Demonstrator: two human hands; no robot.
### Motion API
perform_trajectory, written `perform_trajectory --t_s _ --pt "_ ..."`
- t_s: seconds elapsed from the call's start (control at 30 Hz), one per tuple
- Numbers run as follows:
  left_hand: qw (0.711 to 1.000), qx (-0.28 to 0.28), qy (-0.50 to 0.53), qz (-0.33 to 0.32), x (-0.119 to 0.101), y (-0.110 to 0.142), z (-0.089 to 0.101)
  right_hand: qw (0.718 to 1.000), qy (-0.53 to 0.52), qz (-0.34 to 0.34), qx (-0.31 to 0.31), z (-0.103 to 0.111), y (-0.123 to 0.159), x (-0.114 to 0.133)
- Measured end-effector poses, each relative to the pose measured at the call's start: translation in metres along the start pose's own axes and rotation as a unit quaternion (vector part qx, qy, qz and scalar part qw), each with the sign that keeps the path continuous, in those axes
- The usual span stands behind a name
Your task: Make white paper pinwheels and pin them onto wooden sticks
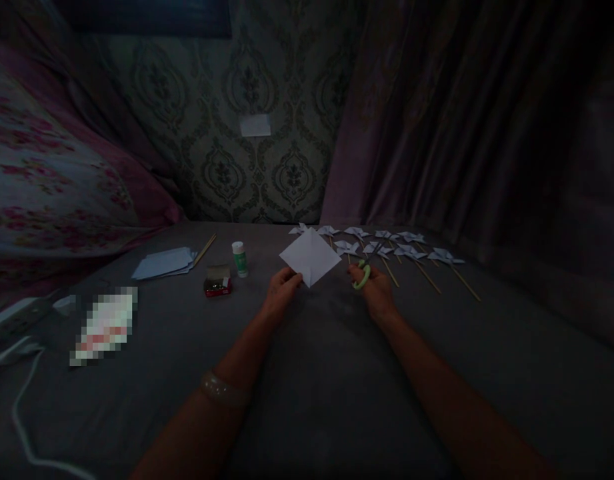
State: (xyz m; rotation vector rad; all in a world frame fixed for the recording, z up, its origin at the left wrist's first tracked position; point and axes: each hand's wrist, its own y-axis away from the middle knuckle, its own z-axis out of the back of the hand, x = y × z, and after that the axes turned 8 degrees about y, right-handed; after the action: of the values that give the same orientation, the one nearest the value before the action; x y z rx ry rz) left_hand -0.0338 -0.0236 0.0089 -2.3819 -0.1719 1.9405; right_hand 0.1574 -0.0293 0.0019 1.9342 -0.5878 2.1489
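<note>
Between the thumb and fingers of my left hand is a square sheet of white paper, raised with one corner pointing toward me and crease lines across it. My right hand grips a pair of scissors by its light green handles, the dark blades pointing away and up to the right. The scissors are apart from the paper. Behind and to the right lie several white paper pinwheels on thin wooden sticks, partly hidden by the paper and the scissors.
Left of my hands stand a green glue stick with a white cap and an open small red box. Farther left are a stack of white paper, loose wooden sticks, and a power strip with a white cable. A patterned wall rises behind.
</note>
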Motion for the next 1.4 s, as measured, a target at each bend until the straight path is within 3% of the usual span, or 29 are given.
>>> perform_trajectory --t_s 0.17,0.4,0.67,0.83,1.1,1.4 --pt "0.998 0.056 -0.008 -0.015 -0.001 0.005 -0.003 1.000 -0.007 0.004 0.026 0.006 -0.003 0.003" --pt "0.996 0.039 -0.067 -0.032 0.003 0.002 0.000 0.995 -0.001 -0.024 0.095 0.004 0.006 0.007" --pt "0.993 0.041 -0.101 -0.043 0.003 0.002 0.002 0.993 0.029 -0.031 0.107 0.003 0.007 0.005" --pt "0.994 0.004 -0.100 -0.043 0.003 0.001 0.003 0.992 0.036 -0.032 0.119 0.002 0.008 0.007" --pt "0.997 -0.053 0.026 0.041 0.008 -0.003 0.004 0.989 0.046 -0.034 0.135 -0.001 0.010 0.004" --pt "0.984 -0.068 0.121 0.112 0.003 -0.004 0.002 0.995 0.000 -0.011 0.098 -0.003 0.009 0.001"
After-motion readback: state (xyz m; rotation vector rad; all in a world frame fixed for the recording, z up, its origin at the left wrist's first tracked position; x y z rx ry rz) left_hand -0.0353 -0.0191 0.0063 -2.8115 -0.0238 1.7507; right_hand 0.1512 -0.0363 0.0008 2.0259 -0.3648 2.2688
